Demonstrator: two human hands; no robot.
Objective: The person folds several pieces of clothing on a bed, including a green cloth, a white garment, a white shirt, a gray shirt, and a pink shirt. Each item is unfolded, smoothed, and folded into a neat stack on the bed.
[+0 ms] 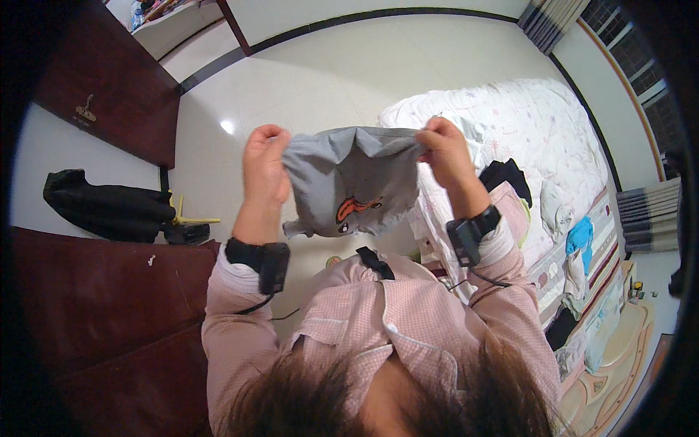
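Note:
A small grey garment [322,169] hangs in the air before me, stretched between both hands. It bears an orange cartoon print, upside down or sideways, and its lower edge is crumpled. My left hand [266,164] pinches one upper corner between thumb and fingers. The opposite upper corner is gripped by my right hand [445,150], over the near edge of the bed. Which kind of garment it is cannot be told for certain. Each wrist wears a black strapped device.
To the right a bed [437,104] with a white patterned cover carries a black cloth [510,177], a pink garment [509,205], a blue garment [580,237] and other clothes. A dark red wooden cabinet [120,306] stands at left, with a black garment [109,207] near it and a door [109,82] beyond.

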